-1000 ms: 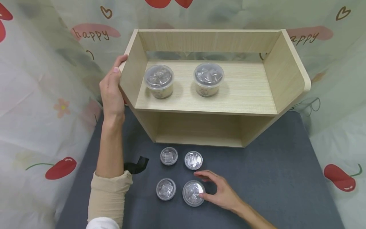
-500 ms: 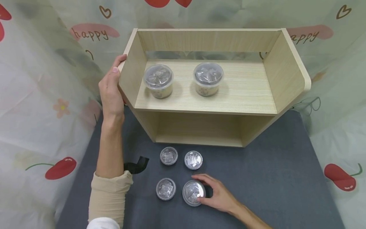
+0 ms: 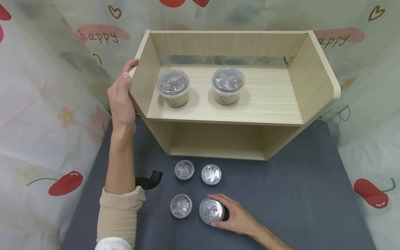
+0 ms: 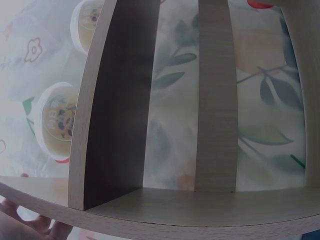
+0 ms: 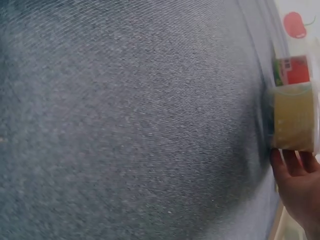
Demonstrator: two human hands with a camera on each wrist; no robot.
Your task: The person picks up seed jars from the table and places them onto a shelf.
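My left hand (image 3: 121, 99) grips the left side panel of a two-level pale wooden shelf (image 3: 265, 97). In the left wrist view only some fingers (image 4: 59, 229) show, behind the panel's edge. My right hand (image 3: 236, 216) holds a round lidded plastic tub (image 3: 210, 210) on the dark table, thumb at the near rim and fingers at the far rim. The right wrist view shows this tub's yellowish side (image 5: 294, 120) against the fingertips. Two larger lidded tubs, a left one (image 3: 173, 86) and a right one (image 3: 228, 86), stand upright on the upper shelf board.
Three small lidded tubs stand near the held one: one back left (image 3: 184, 170), one behind (image 3: 211, 174) and one to its left (image 3: 181, 206). A black strap (image 3: 151, 180) lies by the left forearm. Printed cloth (image 3: 37, 114) hangs around the dark table (image 3: 300, 194).
My right thumb and fingers have closed in around the nearest right tub, the thumb sliding to its near rim. The left hand keeps its grip on the shelf.
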